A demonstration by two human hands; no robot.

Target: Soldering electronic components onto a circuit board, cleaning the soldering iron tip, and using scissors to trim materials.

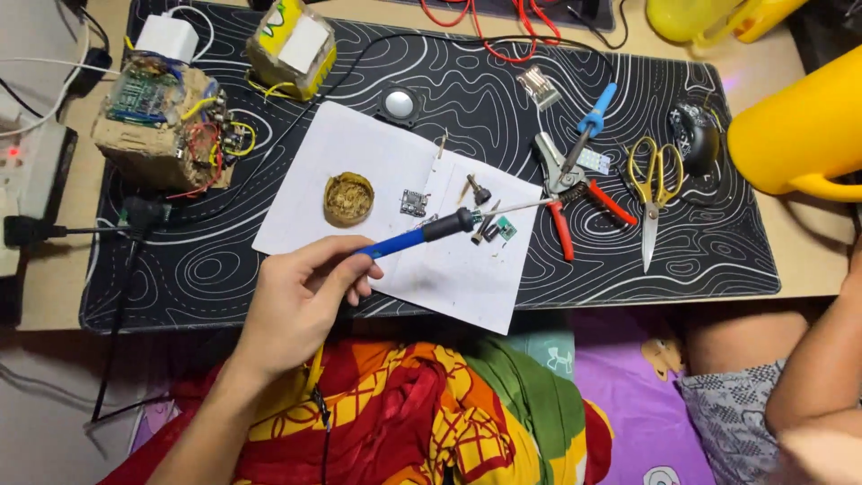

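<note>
My left hand (301,301) grips the blue handle of a soldering iron (422,235). Its metal tip reaches right, over the right page of an open white notebook (377,157). Under the iron's black collar lie small dark components (486,226) and a tiny green board (507,230). A small grey circuit board (414,203) and a round tin of brownish flux (348,198) sit further left on the paper. My right forearm comes in at the right edge. My right hand (822,454) is a pale blur in the bottom right corner, away from the desk.
A black mat with white contour lines (718,260) covers the desk. Red-handled wire strippers (575,193), a blue-handled tool (594,117), yellow-handled scissors (654,189) and a mouse (699,135) lie to the right. A cardboard block with wiring (162,126) stands left, a yellow jug (799,135) far right.
</note>
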